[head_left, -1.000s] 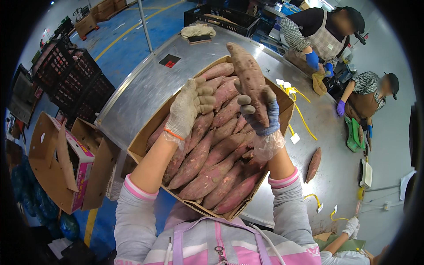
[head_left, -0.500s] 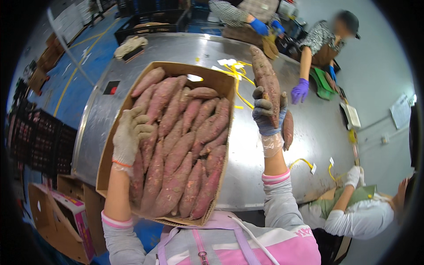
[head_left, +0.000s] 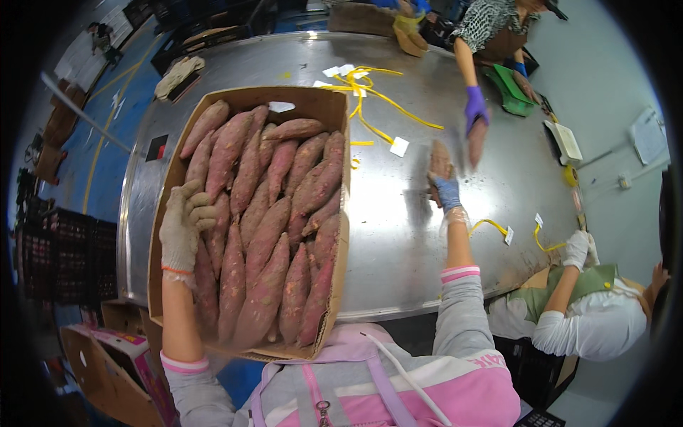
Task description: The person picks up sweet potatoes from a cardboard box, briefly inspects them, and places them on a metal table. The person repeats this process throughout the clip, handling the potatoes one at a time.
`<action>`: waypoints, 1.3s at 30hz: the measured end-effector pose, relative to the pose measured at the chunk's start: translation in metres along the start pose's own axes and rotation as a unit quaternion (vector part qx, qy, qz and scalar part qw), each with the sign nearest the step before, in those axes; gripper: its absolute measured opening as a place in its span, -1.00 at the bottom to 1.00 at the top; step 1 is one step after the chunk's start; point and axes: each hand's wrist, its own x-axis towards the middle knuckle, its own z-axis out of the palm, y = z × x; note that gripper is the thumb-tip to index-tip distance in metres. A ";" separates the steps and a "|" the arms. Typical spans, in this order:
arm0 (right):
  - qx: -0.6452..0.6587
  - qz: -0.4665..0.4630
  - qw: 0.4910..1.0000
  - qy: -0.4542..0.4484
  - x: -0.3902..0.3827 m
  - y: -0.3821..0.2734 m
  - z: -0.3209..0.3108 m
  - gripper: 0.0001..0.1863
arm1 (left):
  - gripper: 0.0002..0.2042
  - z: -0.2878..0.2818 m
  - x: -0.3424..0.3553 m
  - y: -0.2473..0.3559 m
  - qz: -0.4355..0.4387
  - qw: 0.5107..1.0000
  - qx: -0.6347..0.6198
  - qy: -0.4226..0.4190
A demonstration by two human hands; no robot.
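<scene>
A cardboard box [head_left: 340, 249] full of reddish-purple sweet potatoes [head_left: 267, 235] stands before me on the metal table. My left hand [head_left: 183, 226], in a pale knit glove, is closed over the box's left wall, its curled fingers lying inside beside the sweet potatoes. Out to the right, low over the table, my right hand [head_left: 447, 191] in a grey-blue glove is closed on a brownish sweet potato [head_left: 440, 158]; the glove covers its near end. Just beyond, a co-worker's purple-gloved hand [head_left: 475, 107] has another sweet potato [head_left: 477, 144], smeared by motion.
The metal table [head_left: 391, 263] carries yellow straps [head_left: 398, 107] with white tags, a green scale-like tray [head_left: 514, 91] and a folded cloth [head_left: 179, 77]. At the right a person in white sleeves [head_left: 583, 324] works. Black crates [head_left: 64, 256] and cartons [head_left: 114, 370] stand at the left.
My right hand has lowered its sweet potato from upright to the table and moved slightly right. The co-worker's purple-gloved hand now has a sweet potato. The box sits further left in view.
</scene>
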 end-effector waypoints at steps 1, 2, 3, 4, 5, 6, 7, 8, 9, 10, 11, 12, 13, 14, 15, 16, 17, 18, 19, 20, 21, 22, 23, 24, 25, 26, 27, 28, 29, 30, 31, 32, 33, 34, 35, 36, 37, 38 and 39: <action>-0.111 -0.022 0.993 0.032 0.008 0.004 -0.007 -0.13 | -0.48 -0.005 0.001 -0.002 -0.008 1.000 0.003 0.010; -0.230 -0.041 0.970 0.066 0.015 0.005 -0.014 -0.07 | -0.49 -0.013 0.006 -0.003 -0.018 1.000 -0.016 -0.012; -0.336 -0.051 0.935 0.100 0.020 0.006 -0.021 -0.02 | -0.49 -0.010 0.007 -0.001 -0.024 1.000 -0.004 0.001; -0.405 -0.048 0.905 0.119 0.022 0.004 -0.030 0.03 | -0.50 -0.002 0.006 0.000 -0.029 0.999 0.007 0.014; -0.453 -0.042 0.881 0.133 0.023 0.004 -0.034 0.08 | -0.51 0.001 0.004 0.001 -0.027 0.999 0.011 0.019; -0.485 -0.038 0.863 0.140 0.023 0.002 -0.037 0.14 | -0.51 0.001 0.003 0.002 -0.024 0.999 0.013 0.023; -0.506 -0.040 0.851 0.137 0.021 -0.002 -0.037 0.13 | -0.52 -0.004 0.003 0.001 -0.017 1.000 -0.010 0.000; -0.534 -0.023 0.832 0.148 0.014 -0.016 -0.029 0.13 | -0.52 -0.004 0.001 0.002 -0.011 1.000 -0.013 -0.007; -0.571 -0.006 0.805 0.161 0.009 -0.032 -0.015 0.07 | -0.52 -0.002 -0.003 0.004 0.003 1.000 -0.007 -0.003; -0.606 0.012 0.775 0.179 -0.014 -0.064 0.002 0.01 | -0.52 0.003 -0.006 0.007 0.016 1.000 -0.003 -0.003; -0.619 -0.119 0.755 0.182 0.011 -0.056 -0.011 -0.09 | -0.52 0.007 -0.003 0.008 0.014 1.000 -0.012 -0.023; -0.623 -0.247 0.720 0.181 0.038 -0.053 -0.021 -0.19 | -0.52 0.010 0.000 0.008 0.013 0.999 -0.017 -0.030; -0.524 -0.321 0.774 0.154 0.025 -0.081 0.023 -0.28 | -0.52 0.004 -0.004 0.008 0.018 1.000 -0.016 -0.011; -0.417 -0.385 0.813 0.129 -0.016 -0.128 0.074 -0.38 | -0.52 0.001 -0.008 0.009 0.023 1.000 -0.016 0.000; -0.365 -0.431 0.823 0.055 -0.041 -0.160 0.109 -0.42 | -0.54 0.004 -0.010 0.010 0.025 1.000 -0.015 0.000; -0.305 -0.475 0.825 -0.023 -0.065 -0.186 0.144 -0.45 | -0.57 0.008 -0.011 0.014 0.006 0.999 -0.032 0.004; -0.326 -0.478 0.812 -0.086 -0.093 -0.207 0.178 -0.48 | -0.58 0.011 -0.014 0.015 0.009 0.999 -0.033 0.005; -0.343 -0.481 0.793 -0.148 -0.111 -0.220 0.207 -0.50 | -0.59 0.014 -0.016 0.015 0.015 0.999 -0.031 0.007; -0.339 -0.519 0.758 -0.201 -0.113 -0.220 0.229 -0.51 | -0.60 0.018 -0.018 0.017 0.015 0.999 -0.033 -0.003; -0.398 -0.554 0.696 -0.224 -0.109 -0.216 0.256 -0.50 | -0.60 0.018 -0.019 0.017 0.016 0.999 -0.035 -0.008; -0.471 -0.537 0.647 -0.266 -0.117 -0.218 0.281 -0.47 | -0.60 0.010 -0.015 0.010 0.015 0.998 -0.057 -0.030; -0.541 -0.517 0.591 -0.303 -0.126 -0.216 0.306 -0.44 | -0.60 0.002 -0.013 0.005 0.015 0.996 -0.077 -0.051; -0.576 -0.510 0.556 -0.314 -0.123 -0.208 0.319 -0.42 | -0.60 0.008 -0.017 0.007 0.037 0.998 -0.039 -0.038; -0.610 -0.503 0.521 -0.323 -0.114 -0.197 0.331 -0.40 | -0.60 0.013 -0.021 0.010 0.058 0.998 -0.001 -0.025; -0.615 -0.515 0.500 -0.328 -0.105 -0.185 0.337 -0.42 | -0.58 0.011 -0.019 0.010 0.050 0.998 0.008 -0.040; -0.623 -0.514 0.490 -0.327 -0.118 -0.187 0.342 -0.55 | -0.59 0.011 -0.019 0.010 0.052 0.998 0.017 -0.033; -0.628 -0.524 0.481 -0.314 -0.115 -0.183 0.349 -0.61 | -0.60 0.012 -0.020 0.012 0.050 0.998 0.021 -0.031; -0.636 -0.531 0.474 -0.299 -0.105 -0.178 0.351 -0.68 | -0.61 0.015 -0.020 0.013 0.046 0.998 0.023 -0.034; -0.637 -0.535 0.473 -0.289 -0.100 -0.177 0.350 -0.69 | -0.64 0.018 -0.022 0.014 0.051 0.998 0.043 -0.017; -0.640 -0.539 0.472 -0.278 -0.095 -0.177 0.345 -0.69 | -0.64 0.020 -0.022 0.015 0.050 0.997 0.044 -0.025; -0.642 -0.541 0.474 -0.266 -0.092 -0.178 0.341 -0.70 | -0.65 0.022 -0.022 0.016 0.047 0.997 0.046 -0.033; -0.634 -0.558 0.475 -0.247 -0.102 -0.187 0.336 -0.75 | -0.65 0.021 -0.023 0.016 0.042 0.997 0.051 -0.037; -0.609 -0.578 0.496 -0.222 -0.114 -0.197 0.329 -0.76 | -0.63 0.022 -0.023 0.016 0.039 0.997 0.060 -0.038; -0.578 -0.598 0.519 -0.200 -0.130 -0.208 0.324 -0.76 | -0.62 0.021 -0.025 0.017 0.032 0.996 0.066 -0.041; -0.537 -0.623 0.527 -0.215 -0.150 -0.221 0.317 -0.72 | -0.61 0.022 -0.028 0.018 0.024 0.996 0.070 -0.047; -0.490 -0.645 0.538 -0.232 -0.173 -0.230 0.313 -0.67 | -0.60 0.022 -0.031 0.019 0.013 0.995 0.080 -0.049; -0.415 -0.709 0.517 -0.242 -0.196 -0.236 0.307 -0.69 | -0.53 0.021 -0.037 0.022 -0.039 0.996 0.010 -0.079; -0.382 -0.734 0.497 -0.262 -0.219 -0.239 0.303 -0.69 | -0.49 0.020 -0.038 0.022 -0.083 0.991 -0.040 -0.098; -0.353 -0.756 0.478 -0.277 -0.241 -0.242 0.298 -0.69 | -0.46 0.021 -0.037 0.021 -0.129 0.980 -0.091 -0.123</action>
